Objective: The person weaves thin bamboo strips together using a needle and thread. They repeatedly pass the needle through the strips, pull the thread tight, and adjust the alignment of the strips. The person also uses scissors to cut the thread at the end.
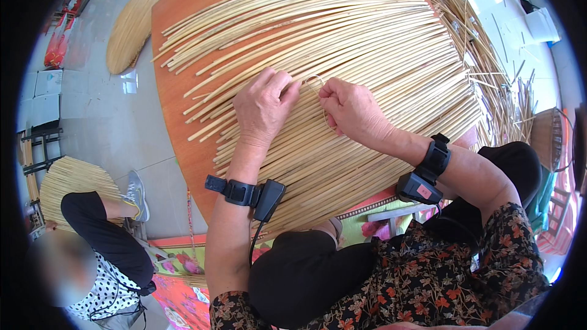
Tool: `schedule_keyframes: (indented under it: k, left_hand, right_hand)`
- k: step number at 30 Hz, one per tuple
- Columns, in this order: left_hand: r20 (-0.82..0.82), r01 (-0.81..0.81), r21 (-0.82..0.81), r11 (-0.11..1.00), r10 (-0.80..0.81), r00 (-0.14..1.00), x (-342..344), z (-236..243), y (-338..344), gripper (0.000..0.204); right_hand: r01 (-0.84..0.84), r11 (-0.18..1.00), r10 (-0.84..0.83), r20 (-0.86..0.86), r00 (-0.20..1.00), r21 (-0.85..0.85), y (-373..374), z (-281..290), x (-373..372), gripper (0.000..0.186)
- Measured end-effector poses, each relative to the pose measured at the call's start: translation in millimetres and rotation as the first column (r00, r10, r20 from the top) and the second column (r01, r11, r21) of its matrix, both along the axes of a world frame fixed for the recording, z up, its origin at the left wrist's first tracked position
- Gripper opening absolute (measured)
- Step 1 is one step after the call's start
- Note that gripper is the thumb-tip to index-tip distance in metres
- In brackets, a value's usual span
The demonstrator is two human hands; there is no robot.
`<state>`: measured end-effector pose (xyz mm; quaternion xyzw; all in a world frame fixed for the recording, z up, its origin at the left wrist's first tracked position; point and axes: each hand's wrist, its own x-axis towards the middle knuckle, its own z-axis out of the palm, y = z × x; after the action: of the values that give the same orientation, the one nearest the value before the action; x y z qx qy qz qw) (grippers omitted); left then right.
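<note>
My left hand (265, 102) is closed above the middle of a mat of long pale reed sticks (391, 55), its thumb and forefinger pinched on a thin pale cord (313, 77). Just to its right, my right hand (351, 112) is also closed on the cord, which arches between the hands and loops down under my right fingers. The sticks lie side by side on an orange board (186, 156), with uneven ends and gaps at the left. What exactly lies inside each pinch is partly hidden.
Loose reeds (507, 104) pile at the right near a basket (544, 137). An oval woven mat (128, 30) lies on the tiled floor (116, 122) at upper left. At lower left another person (107, 275) sits by a round reed mat (73, 177). Patterned cloth (186, 263) lies below the board.
</note>
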<state>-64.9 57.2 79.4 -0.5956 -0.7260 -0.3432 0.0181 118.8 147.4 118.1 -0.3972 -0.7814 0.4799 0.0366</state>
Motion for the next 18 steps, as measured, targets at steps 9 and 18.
schedule_keyframes:
  k: [9, 18]
  left_hand:
    - [0.003, 0.018, 0.015, 1.000, -0.018, 1.000, -1.8, 0.3, -0.2, 0.023]
    - [0.044, 0.048, -0.021, 0.999, -0.047, 0.998, -4.1, 2.1, -0.3, 0.021]
  right_hand:
    - [0.150, 0.935, -0.159, 0.000, 0.987, -0.322, 3.3, 9.3, -4.5, 0.020]
    - [0.212, 0.879, -0.246, -0.027, 0.969, -0.427, 2.9, 8.0, -7.6, 0.020]
